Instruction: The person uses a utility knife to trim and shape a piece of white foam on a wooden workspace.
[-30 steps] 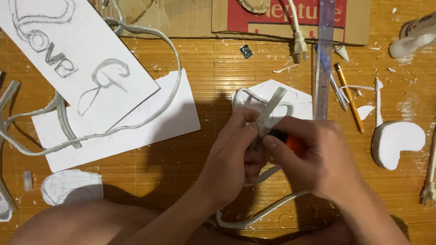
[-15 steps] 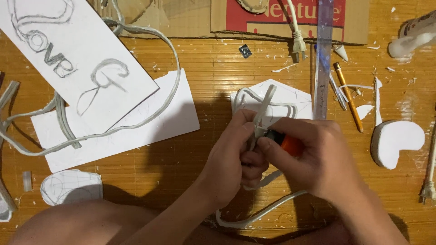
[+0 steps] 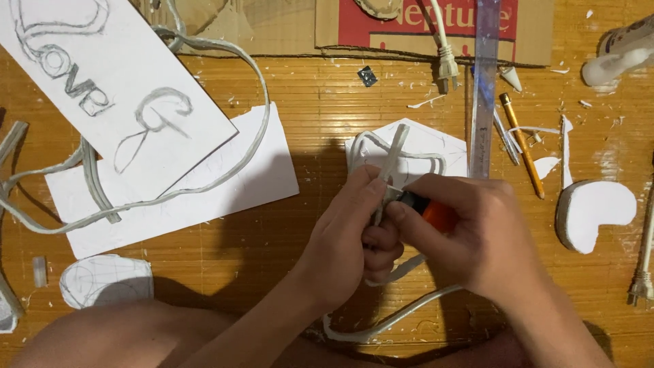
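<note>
The flat white cable stands nearly upright at the middle of the view, its cut end pointing to 12 o'clock, pinched in the closed fingers of the left hand. The right hand, coming in from 4 o'clock, is wrapped tight around an orange-handled cutter whose dark tip meets the cable just beside the left thumb. The rest of the cable trails down to 6 o'clock and loops across the wooden floor. Judging by this, the trimming of the cable end looks under way but not finished; whether any sheath is already off cannot be told. Behind the hands lies a white foam piece with a drawn outline. At 3 o'clock sit a cut foam shape, a clear ruler and a pencil. At 10 o'clock lie lettered white sheets under another cable loop.
</note>
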